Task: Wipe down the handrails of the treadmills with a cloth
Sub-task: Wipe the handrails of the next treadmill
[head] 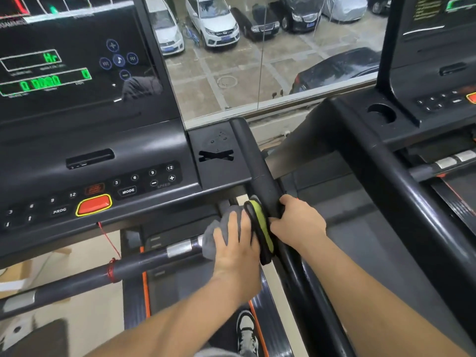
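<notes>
While right hand (298, 222) is gripping rail (260, 163), left hand (237, 243) is pressing cloth (219, 229) flat on bar's (144, 264) right end.
Bar is running away leftward from cloth.

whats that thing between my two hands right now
In the head view, a black pad with a yellow-green face sits between the left hand, resting on the grey cloth, and the right hand, gripping the black side handrail.
</notes>
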`<state>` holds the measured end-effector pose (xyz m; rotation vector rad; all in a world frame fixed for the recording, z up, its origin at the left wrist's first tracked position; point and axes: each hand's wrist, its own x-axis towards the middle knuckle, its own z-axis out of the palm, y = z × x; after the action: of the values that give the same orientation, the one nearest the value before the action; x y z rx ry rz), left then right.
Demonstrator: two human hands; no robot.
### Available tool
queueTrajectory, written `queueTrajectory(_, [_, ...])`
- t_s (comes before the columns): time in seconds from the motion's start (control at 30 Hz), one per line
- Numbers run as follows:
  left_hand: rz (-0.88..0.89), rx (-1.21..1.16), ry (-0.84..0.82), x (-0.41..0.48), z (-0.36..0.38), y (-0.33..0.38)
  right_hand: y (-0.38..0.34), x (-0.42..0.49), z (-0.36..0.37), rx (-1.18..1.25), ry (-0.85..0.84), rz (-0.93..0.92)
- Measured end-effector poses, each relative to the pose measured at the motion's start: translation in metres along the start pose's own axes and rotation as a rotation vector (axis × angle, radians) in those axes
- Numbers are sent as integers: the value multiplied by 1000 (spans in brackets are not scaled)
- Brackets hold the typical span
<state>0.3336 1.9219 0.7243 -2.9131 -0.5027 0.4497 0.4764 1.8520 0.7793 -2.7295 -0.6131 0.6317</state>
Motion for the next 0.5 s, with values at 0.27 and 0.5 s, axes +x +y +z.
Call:
queueTrajectory(0.27, [180, 197, 85, 39, -6, -34, 1, 2, 2, -6, 14, 10])
queueTrajectory(0.5, [259, -640, -437, 91, -57, -88, -2, 0, 0, 2, 19, 17])
